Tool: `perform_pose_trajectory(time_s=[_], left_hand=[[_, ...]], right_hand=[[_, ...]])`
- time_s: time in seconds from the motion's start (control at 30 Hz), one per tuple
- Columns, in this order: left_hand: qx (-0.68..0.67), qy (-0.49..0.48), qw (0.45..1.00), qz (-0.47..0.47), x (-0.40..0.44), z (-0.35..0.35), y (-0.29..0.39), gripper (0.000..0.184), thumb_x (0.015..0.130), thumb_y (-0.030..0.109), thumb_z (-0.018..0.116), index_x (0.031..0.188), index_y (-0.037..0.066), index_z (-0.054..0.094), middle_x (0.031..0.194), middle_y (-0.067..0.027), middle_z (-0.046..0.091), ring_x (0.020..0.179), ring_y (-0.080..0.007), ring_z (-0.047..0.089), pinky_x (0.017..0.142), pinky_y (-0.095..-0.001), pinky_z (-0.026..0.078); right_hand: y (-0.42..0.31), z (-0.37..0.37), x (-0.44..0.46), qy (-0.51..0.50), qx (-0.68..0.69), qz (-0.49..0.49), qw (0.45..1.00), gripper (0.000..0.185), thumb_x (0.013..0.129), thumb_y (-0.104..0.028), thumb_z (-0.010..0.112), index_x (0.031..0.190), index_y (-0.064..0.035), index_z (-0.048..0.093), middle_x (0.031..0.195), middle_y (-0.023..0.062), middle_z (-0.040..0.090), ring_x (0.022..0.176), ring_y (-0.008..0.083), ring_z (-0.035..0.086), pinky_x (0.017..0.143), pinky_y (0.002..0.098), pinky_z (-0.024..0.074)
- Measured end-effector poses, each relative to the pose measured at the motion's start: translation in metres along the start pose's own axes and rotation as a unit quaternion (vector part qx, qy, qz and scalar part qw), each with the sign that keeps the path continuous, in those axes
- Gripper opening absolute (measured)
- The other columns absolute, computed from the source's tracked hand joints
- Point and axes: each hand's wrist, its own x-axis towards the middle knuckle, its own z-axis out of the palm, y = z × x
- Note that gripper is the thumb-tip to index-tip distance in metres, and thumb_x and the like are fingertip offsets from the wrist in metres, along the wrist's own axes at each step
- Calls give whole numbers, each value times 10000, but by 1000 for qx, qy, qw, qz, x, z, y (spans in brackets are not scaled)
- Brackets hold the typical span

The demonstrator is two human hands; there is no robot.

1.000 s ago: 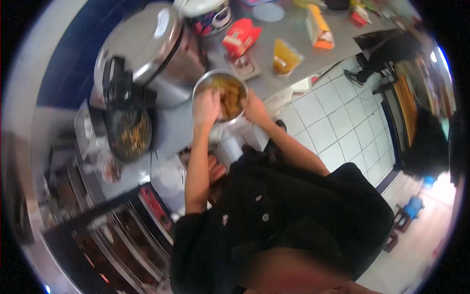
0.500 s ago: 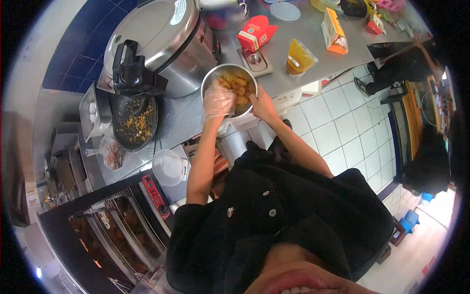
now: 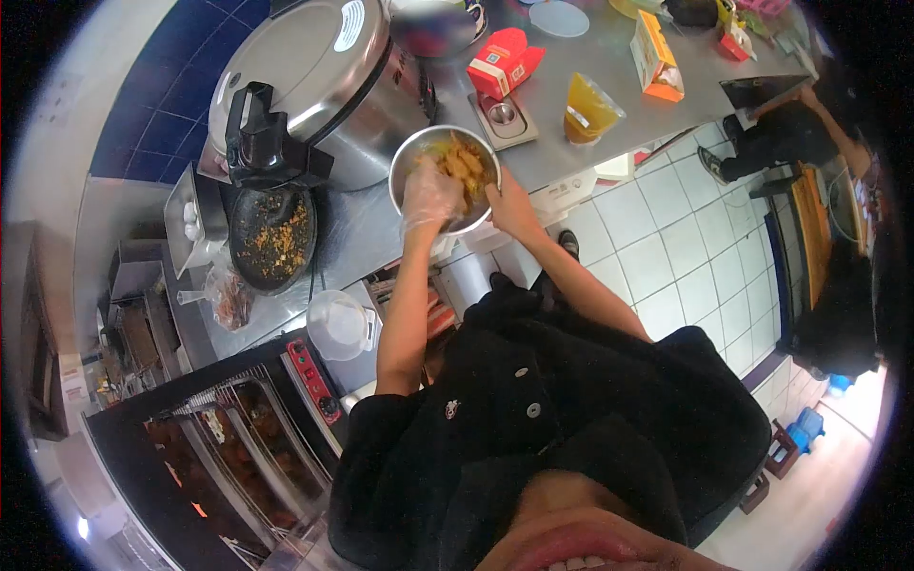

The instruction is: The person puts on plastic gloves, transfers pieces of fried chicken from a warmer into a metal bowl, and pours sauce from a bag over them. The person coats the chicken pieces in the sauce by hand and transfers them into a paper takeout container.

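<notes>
A round steel mixing bowl (image 3: 397,171) holds golden-brown, coated food pieces (image 3: 464,164) that look fried. Inside it, my left hand (image 3: 433,195) wears a clear plastic glove, its fingers curled down among the pieces. Blur and the food hide exactly what those fingers grip. My right hand (image 3: 514,206), without a glove, is closed on the bowl's rim at the right side. The bowl is at the front edge of the steel counter (image 3: 367,214).
Left of the bowl stand a large steel cooker (image 3: 319,86) and a black pan (image 3: 273,238) with crumbs. Beyond it are a red carton (image 3: 502,65), a small scale (image 3: 505,122) and a cup of yellow sauce (image 3: 588,112). A heated cabinet (image 3: 238,447) stands lower left; another person (image 3: 790,133) is at right.
My gloved left hand has shifted slightly down and right within the bowl, and the food pieces lie differently. The right hand keeps its hold on the rim. The view has shifted slightly.
</notes>
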Motion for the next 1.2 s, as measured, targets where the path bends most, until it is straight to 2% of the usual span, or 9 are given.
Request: perform_pose_trajectory(time_s=[0.13, 0.27, 0.33, 0.4, 0.67, 0.73, 0.8, 0.9, 1.2], left_hand=[[-489, -17, 870, -60, 12, -4, -7, 439, 876, 40, 626, 1304, 105, 557, 1253, -152, 631, 1089, -246, 648, 869, -359, 564], [-578, 1, 816, -6, 15, 2, -12, 528, 883, 39, 625, 1400, 85, 523, 1180, -100, 630, 986, -181, 638, 894, -296, 540], [-402, -12, 913, 71, 13, -6, -1, 692, 841, 76, 687, 1490, 115, 449, 1265, -173, 611, 1105, -293, 632, 960, -375, 538], [88, 45, 974, 204, -12, -8, 24, 796, 798, 158, 781, 1514, 151, 434, 1471, -205, 515, 1310, -407, 540, 1117, -469, 438], [-81, 101, 982, 134, 13, 5, 7, 780, 784, 195, 780, 1488, 163, 446, 1452, -320, 457, 1335, -507, 461, 1138, -518, 404], [50, 62, 949, 304, 12, 1, 6, 755, 786, 163, 771, 1473, 143, 459, 1465, -324, 445, 1335, -502, 460, 1122, -513, 426], [62, 58, 960, 265, 3, -4, 7, 686, 842, 78, 722, 1470, 75, 447, 1479, -292, 460, 1374, -429, 465, 1158, -471, 388], [-389, 108, 887, 224, 13, 1, -5, 525, 942, -65, 575, 1447, -31, 436, 1469, -199, 492, 1392, -263, 452, 1180, -383, 316], [-410, 144, 887, 155, -14, -15, -26, 465, 933, -73, 586, 1388, -5, 517, 1419, -181, 537, 1350, -270, 508, 1166, -413, 367]], right_hand=[[-18, -10, -2, -10, -1, 16, 1000, 367, 965, -179, 478, 1291, -11, 486, 834, 262, 679, 544, 336, 668, 599, 473, 558], [1, -4, 15, 39, -44, -67, 996, 368, 959, -177, 489, 1292, -20, 484, 843, 279, 681, 584, 369, 684, 625, 501, 555], [-25, -9, 3, 4, -1, 2, 1000, 372, 953, -172, 500, 1298, -32, 482, 830, 279, 684, 597, 373, 690, 630, 503, 554], [-10, 0, 8, 25, -26, -36, 999, 376, 953, -172, 503, 1302, -32, 481, 817, 273, 685, 594, 374, 689, 623, 500, 553], [-34, -13, 4, 34, 41, 33, 998, 404, 949, -167, 491, 1323, -16, 457, 794, 277, 679, 591, 384, 686, 628, 501, 558], [-14, -18, 20, 35, -7, -5, 999, 390, 954, -166, 481, 1314, -18, 464, 778, 259, 676, 562, 358, 678, 610, 490, 561], [7, -12, 29, 70, 11, 0, 998, 386, 956, -166, 479, 1314, -22, 472, 768, 244, 675, 548, 339, 671, 588, 475, 560], [5, -31, 35, 56, 12, 11, 998, 374, 961, -165, 477, 1308, -26, 485, 771, 218, 677, 531, 301, 662, 545, 445, 556], [-14, -28, 44, 31, 91, 53, 994, 410, 978, -138, 469, 1375, -34, 470, 844, 183, 677, 531, 225, 655, 473, 369, 531]])
